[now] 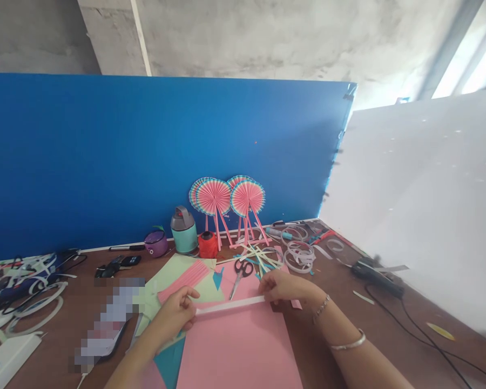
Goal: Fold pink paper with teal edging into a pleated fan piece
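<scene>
A narrow white strip [231, 306], perhaps tape, stretches between my hands along the far edge of a large pink paper sheet [238, 346]. My left hand [177, 309] is closed at the strip's left end, its fingertips bent inward. At the other end, my right hand [278, 286] pinches the strip between thumb and fingers. Just beyond it lie scissors [238, 275] with dark handles, resting on pink paper. A pleated pink piece [186, 281] lies on pale green paper [174, 270], and teal paper [170, 359] shows beneath the pink sheet's left side.
Several round pink paper fans [214, 197] lean against the blue partition [146, 162]. Cut paper strips [259, 256] and tape rolls [300, 255] lie behind my right hand. A teal container [184, 237], a purple pot [156, 243] and a phone [109, 335] occupy the left; cables [413, 324] cross the right.
</scene>
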### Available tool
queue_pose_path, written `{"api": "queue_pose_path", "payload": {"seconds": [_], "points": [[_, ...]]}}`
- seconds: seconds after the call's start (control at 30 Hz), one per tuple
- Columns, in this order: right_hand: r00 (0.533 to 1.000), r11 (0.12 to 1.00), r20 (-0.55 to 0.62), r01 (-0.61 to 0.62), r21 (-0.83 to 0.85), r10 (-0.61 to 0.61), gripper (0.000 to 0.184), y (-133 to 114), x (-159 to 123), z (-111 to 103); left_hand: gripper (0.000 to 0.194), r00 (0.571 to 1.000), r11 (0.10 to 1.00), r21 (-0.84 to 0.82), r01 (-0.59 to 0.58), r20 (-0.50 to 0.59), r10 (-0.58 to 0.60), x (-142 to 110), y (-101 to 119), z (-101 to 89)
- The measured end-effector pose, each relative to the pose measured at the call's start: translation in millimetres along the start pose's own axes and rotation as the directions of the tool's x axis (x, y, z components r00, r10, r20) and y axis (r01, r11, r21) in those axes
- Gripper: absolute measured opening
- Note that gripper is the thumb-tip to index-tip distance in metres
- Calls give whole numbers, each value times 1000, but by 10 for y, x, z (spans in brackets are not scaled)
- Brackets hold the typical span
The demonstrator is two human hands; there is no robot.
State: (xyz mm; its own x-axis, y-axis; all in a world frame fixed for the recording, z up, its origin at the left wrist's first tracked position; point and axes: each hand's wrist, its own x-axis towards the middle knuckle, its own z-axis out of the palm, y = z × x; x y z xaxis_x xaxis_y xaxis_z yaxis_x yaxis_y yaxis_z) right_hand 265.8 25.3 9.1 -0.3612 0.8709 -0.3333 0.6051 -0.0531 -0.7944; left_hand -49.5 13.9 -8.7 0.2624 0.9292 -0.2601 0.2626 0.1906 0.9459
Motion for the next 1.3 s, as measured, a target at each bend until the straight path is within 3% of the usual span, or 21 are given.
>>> {"api": "queue_pose_path", "payload": {"seconds": [0.07,0.2,0.33,0.57,0.93,1.1,1.3], "points": [[999,1000,-41,0,10,0,15,-38,-22,-2,29,998,999,10,-36,-59,37,-23,60,20],[994,1000,-107,10,4,-9,12,-93,-49,6,29,966,990,65,-128,-217,139,-58,163,48],[991,999,-126,34,-5,-35,11,-100,-54,-9,30,938,988,92,-124,-314,146,-57,215,20],[997,999,-82,11,36,-9,12,-24,-17,-19,38,959,992,113,-58,-270,87,-50,199,-13],[997,998,-51,-62,-5,62,14,-50,-12,15,30,924,951,290,-107,-325,203,41,30,-20],[996,996,-53,-74,47,77,37,2,-16,42,28,910,936,332,-115,-344,234,24,19,-28],[991,990,-47,-120,72,123,28,57,35,77,28,923,918,393,-60,-328,201,44,-19,-20]]}}
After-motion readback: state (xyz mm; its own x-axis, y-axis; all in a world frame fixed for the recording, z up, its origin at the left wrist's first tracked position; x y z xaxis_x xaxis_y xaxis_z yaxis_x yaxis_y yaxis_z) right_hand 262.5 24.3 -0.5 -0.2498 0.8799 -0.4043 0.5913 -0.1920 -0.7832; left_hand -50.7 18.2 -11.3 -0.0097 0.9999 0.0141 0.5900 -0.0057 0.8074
